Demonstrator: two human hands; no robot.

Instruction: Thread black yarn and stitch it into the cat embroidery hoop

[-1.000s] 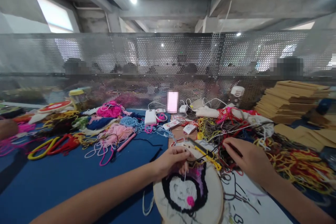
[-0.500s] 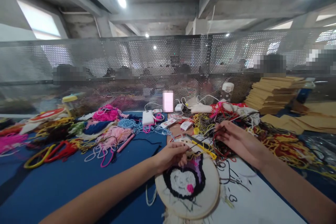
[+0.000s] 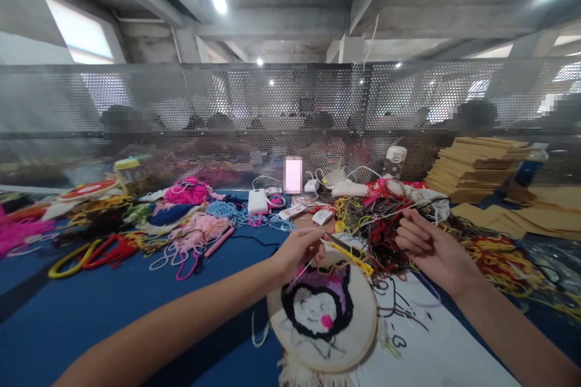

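My left hand (image 3: pixel 305 251) is closed in a pinch above the top of an embroidery hoop (image 3: pixel 333 358). A thin, pale, needle-like piece (image 3: pixel 303 271) slants down from its fingers. The cloth in the hoop carries a white face with a pink cheek, a black outline and purple areas. To the right, my right hand (image 3: pixel 429 248) is raised with curled fingers, at the end of a pale thread (image 3: pixel 393 214). Yellow-and-black thread snips (image 3: pixel 351 254) lie just right of my left fingers. Under the hoop is a white sheet (image 3: pixel 436 338) with black marks.
Coloured yarn heaps (image 3: pixel 200 230) lie on the blue table (image 3: pixel 181 326) at left, with a mixed yarn pile (image 3: pixel 385 242) at right. A white power bank (image 3: pixel 258 201), a cup (image 3: pixel 394 161) and stacked brown envelopes (image 3: pixel 476 169) stand before the perforated divider (image 3: pixel 272 103).
The dark yarn stretched between my hands no longer shows there. My right hand has moved right and curled its fingers. My left hand has risen slightly, and a pale needle-like piece shows below it.
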